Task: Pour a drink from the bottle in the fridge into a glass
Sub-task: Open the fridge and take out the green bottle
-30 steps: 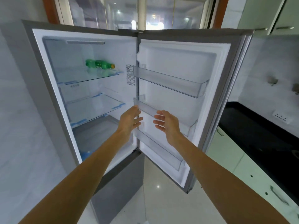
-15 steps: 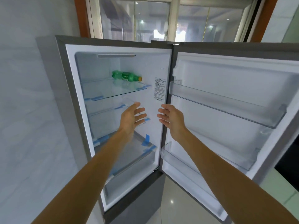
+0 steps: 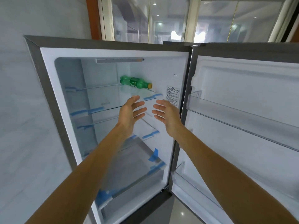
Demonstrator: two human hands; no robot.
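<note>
Risen higher into the open fridge since a moment ago: left grip and right grip, fingers spread, holding nothing. Lying sideways on the top shelf, just beyond, untouched: green bottle, alone inside.

Window: glazed panels in pale frames span the top of the view. Small ceiling lights show through the glass; the rest is hazy.
Wooden post: reddish brown, at the window's left edge.
Wall: pale with faint grey veining, fills the left side.
Floor: glossy light tile at bottom centre, with one bright spot of reflected light.
Blue tape strips: stuck on the front corners of the clear shelves.
Printed label: on the white inner side wall; text too small to read.
</note>
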